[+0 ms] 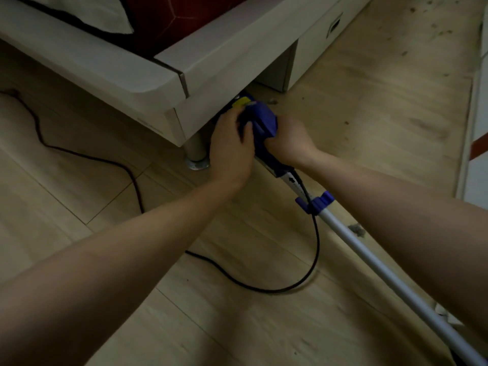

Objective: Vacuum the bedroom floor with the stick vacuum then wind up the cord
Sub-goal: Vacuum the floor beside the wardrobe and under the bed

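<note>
- Stick vacuum [261, 122]: one unit, lying low to the wooden floor [369, 107] with its blue motor body at the corner of the bed frame [148, 83]; the front end reaches into the gap beneath the frame and is hidden there. A yellow part shows on top of the body.
- Metal tube [383, 265]: one, running from the body toward the lower right edge of view, with one blue cord hook [315, 202] clipped on it.
- Left hand [231, 143]: fingers curled around the left side of the blue body, gripping it.
- Right hand [287, 138]: closed around the right side of the body, fingers tucked under and mostly hidden.
- Power cord [126, 167]: one black cord, passing the hook, looping loose across the floor and trailing off to the upper left.
- Progress, as judged: vacuuming is under way, at the under-bed stage. Winding has not begun; the cord lies fully paid out.
- Work outstanding, as judged: dark debris [433, 25] is scattered over the floor at upper right, and one dust clump [356, 229] lies just beside the tube. These areas appear unvacuumed.
- Surroundings: one metal bed leg [196, 151] stands just left of the left hand; one drawer front [324, 33] with a recessed pull is set in the bed base further back; red bedding and a pale pillow lie on top.
</note>
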Tool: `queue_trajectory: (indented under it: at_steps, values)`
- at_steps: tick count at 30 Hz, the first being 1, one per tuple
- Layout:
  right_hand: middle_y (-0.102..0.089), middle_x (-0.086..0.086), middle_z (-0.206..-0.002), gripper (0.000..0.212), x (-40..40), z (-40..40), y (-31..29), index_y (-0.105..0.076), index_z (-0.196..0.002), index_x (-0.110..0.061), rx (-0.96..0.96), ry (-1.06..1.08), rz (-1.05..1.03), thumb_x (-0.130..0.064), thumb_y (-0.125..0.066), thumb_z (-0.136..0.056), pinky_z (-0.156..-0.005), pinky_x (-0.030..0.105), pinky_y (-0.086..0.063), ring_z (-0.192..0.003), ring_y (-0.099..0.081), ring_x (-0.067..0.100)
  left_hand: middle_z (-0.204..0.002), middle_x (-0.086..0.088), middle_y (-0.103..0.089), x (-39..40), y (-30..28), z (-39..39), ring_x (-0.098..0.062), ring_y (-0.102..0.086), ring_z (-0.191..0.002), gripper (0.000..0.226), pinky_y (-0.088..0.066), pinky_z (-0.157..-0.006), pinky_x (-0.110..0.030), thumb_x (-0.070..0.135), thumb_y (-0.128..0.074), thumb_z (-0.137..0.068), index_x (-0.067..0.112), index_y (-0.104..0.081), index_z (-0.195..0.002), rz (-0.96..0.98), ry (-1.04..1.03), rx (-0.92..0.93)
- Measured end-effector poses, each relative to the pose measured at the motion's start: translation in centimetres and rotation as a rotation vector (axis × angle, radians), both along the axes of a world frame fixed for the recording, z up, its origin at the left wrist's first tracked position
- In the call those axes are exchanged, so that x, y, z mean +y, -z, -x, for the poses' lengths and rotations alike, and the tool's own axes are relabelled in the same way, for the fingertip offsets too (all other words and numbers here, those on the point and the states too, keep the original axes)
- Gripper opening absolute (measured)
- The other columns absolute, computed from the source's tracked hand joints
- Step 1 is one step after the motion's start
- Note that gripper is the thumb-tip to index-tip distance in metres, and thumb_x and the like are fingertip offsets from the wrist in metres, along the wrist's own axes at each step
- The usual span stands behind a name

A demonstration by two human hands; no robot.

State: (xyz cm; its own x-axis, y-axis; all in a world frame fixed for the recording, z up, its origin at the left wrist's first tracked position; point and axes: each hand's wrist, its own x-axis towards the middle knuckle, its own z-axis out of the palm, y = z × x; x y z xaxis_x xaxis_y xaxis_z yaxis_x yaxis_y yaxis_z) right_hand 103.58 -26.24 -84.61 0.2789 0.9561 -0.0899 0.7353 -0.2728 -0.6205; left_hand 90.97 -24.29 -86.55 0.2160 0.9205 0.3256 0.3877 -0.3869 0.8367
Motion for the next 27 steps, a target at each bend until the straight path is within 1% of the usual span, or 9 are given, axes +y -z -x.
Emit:
queue_trajectory:
  at_steps: [2, 4, 6, 8, 13, 16, 20, 23, 27]
  values:
    - [-0.048, 0.001, -0.069, 0.009, 0.5, 0.2, 0.1, -0.048, -0.081, -0.013, 0.008, -0.011, 0.012, -0.011, -0.055, -0.087, -0.049, 0.025, -0.03, -0.057, -0.045, 0.013, -0.121, -0.004, -0.057, -0.7, 0.2, -0.2, -0.017, -0.054, -0.114, 0.044, -0.042, -0.083, -0.005, 0.03, -0.056, -0.095, 0.006, -0.049, -0.131, 0.386, -0.193, -0.218]
    - [-0.051, 0.003, -0.074, 0.005, 0.4, 0.4, 0.3, -0.051, -0.087, -0.011, -0.005, -0.019, 0.028, -0.013, -0.055, -0.087, -0.051, 0.026, -0.033, -0.061, -0.048, 0.016, -0.139, -0.009, -0.048, -0.2, 0.2, -0.7, -0.026, -0.047, -0.126, 0.076, -0.042, -0.101, -0.029, 0.053, -0.059, -0.086, 0.01, -0.035, -0.145, 0.917, -0.202, -0.386]
    - [-0.056, 0.007, -0.08, 0.007, -0.2, 0.2, 0.5, -0.053, -0.091, -0.009, 0.009, -0.015, 0.033, -0.013, -0.057, -0.086, -0.055, 0.028, -0.038, -0.068, -0.054, 0.022, -0.149, -0.009, -0.037, 0.7, -0.1, -1.2, -0.032, -0.039, -0.132, 0.09, -0.032, -0.109, -0.051, 0.069, -0.054, -0.08, 0.021, -0.025, -0.15, 1.193, -0.072, -0.485]
    - [-0.06, 0.009, -0.083, 0.009, -0.6, -0.2, 0.5, -0.055, -0.094, -0.009, 0.034, -0.017, 0.034, -0.013, -0.058, -0.085, -0.058, 0.032, -0.043, -0.071, -0.057, 0.023, -0.15, -0.009, -0.036, 1.3, -0.5, -1.6, -0.035, -0.038, -0.133, 0.089, -0.027, -0.109, -0.058, 0.073, -0.048, -0.079, 0.026, -0.023, -0.15, 1.225, 0.062, -0.523]
    - [-0.062, 0.01, -0.086, 0.01, 0.2, -0.4, -0.2, -0.056, -0.096, -0.009, 0.031, -0.028, 0.025, -0.011, -0.056, -0.086, -0.068, 0.038, -0.05, -0.075, -0.06, 0.025, -0.144, -0.009, -0.043, 1.7, -0.8, -2.2, -0.035, -0.044, -0.126, 0.087, -0.038, -0.103, -0.051, 0.063, -0.061, -0.078, 0.025, -0.026, -0.149, 1.211, 0.138, -0.559]
    - [-0.059, 0.007, -0.081, 0.004, 0.3, -0.2, -0.5, -0.053, -0.09, -0.011, 0.027, -0.046, 0.042, -0.011, -0.056, -0.087, -0.064, 0.034, -0.046, -0.072, -0.057, 0.022, -0.139, -0.009, -0.049, 1.8, -0.7, -2.1, -0.033, -0.051, -0.119, 0.082, -0.045, -0.096, -0.046, 0.058, -0.063, -0.08, 0.024, -0.03, -0.147, 1.208, 0.148, -0.612]
    - [-0.063, 0.007, -0.077, 0.005, -2.0, -0.9, 0.0, -0.058, -0.087, -0.011, 0.104, -0.055, 0.053, -0.012, -0.061, -0.083, -0.059, 0.032, -0.05, -0.07, -0.063, 0.023, -0.128, -0.005, -0.056, 1.2, 0.1, -1.4, -0.027, -0.054, -0.11, 0.087, -0.047, -0.08, -0.039, 0.06, -0.068, -0.072, 0.025, -0.036, -0.145, 1.227, 0.211, -0.482]
    - [-0.066, 0.01, -0.082, 0.01, -3.1, -1.8, 0.1, -0.06, -0.091, -0.009, 0.102, -0.05, 0.043, -0.013, -0.063, -0.082, -0.064, 0.037, -0.056, -0.073, -0.066, 0.023, -0.13, -0.005, -0.056, 0.9, 0.4, -1.4, -0.028, -0.053, -0.115, 0.094, -0.044, -0.088, -0.04, 0.061, -0.073, -0.065, 0.025, -0.036, -0.144, 1.231, 0.252, -0.414]
    - [-0.062, 0.006, -0.08, 0.01, -1.3, -1.8, -0.3, -0.057, -0.092, -0.012, 0.1, -0.043, 0.042, -0.013, -0.061, -0.083, -0.064, 0.036, -0.053, -0.074, -0.063, 0.023, -0.133, -0.006, -0.054, 1.7, -0.3, -2.0, -0.03, -0.051, -0.118, 0.089, -0.04, -0.102, -0.044, 0.063, -0.068, -0.071, 0.024, -0.036, -0.145, 1.177, 0.207, -0.422]
